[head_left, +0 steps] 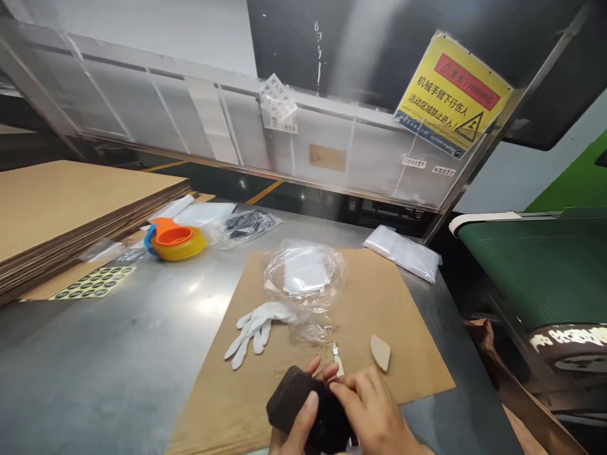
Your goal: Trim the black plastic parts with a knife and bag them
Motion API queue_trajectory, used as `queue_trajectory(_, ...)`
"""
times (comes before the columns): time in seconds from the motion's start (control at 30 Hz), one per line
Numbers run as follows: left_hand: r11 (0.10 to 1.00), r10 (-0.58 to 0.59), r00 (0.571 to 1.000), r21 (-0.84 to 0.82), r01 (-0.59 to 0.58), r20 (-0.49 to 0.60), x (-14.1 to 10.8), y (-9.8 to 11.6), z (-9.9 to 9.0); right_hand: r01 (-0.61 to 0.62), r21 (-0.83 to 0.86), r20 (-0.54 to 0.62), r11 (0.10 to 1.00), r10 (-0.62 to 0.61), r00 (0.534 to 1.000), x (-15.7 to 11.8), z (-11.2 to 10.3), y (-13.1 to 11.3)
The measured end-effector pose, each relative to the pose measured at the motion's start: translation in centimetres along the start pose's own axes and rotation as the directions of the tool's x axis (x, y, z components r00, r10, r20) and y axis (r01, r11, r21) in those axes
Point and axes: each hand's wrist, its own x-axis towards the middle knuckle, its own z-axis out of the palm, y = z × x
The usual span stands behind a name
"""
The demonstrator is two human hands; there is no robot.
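Note:
My left hand (pixel 303 420) is closed around a black object (pixel 291 395) with a blocky end, whose kind I cannot make out. On the object's right side, the bent fingers of my right hand (pixel 372 407) press at its edge. Just beyond the fingers a craft knife (pixel 337 359) with a pale handle lies on a brown cardboard sheet (pixel 360 284), blade pointing away from me. To the right of it is a small beige wedge-shaped piece (pixel 380 354). A white glove (pixel 260 325) rests to the left, touching a clear plastic bag (pixel 303 272) with white contents.
A metal table (pixel 142 354) carries the cardboard. At left are stacked cardboard sheets (pixel 85 202), a sticker sheet (pixel 95 282) and a tape roll with an orange core (pixel 175 240). A white packet (pixel 403 253) lies back right, near a green conveyor belt (pixel 545 265). A clear panel (pixel 327 133) stands behind.

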Motion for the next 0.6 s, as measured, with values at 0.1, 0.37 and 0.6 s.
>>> queue_trajectory(0.1,0.981,0.090,0.996,0.171,-0.092,0.019,-0.4,1.2,-2.4,-0.285,-0.081,-0.098,0.955,0.277,0.956,-0.6,2.2,3.8)
queue_trajectory(0.37,0.588,0.155,0.812,0.608,-0.533,0.562,-0.8,2.9,-7.1,-0.392,-0.011,-0.075,0.920,0.390,0.918,-2.6,4.9,7.0)
queue_trajectory(0.6,0.363,0.085,0.738,0.669,-0.649,0.669,-1.4,3.4,-6.2,0.309,0.287,-0.122,0.907,-0.285,0.951,0.2,-1.8,-4.4)
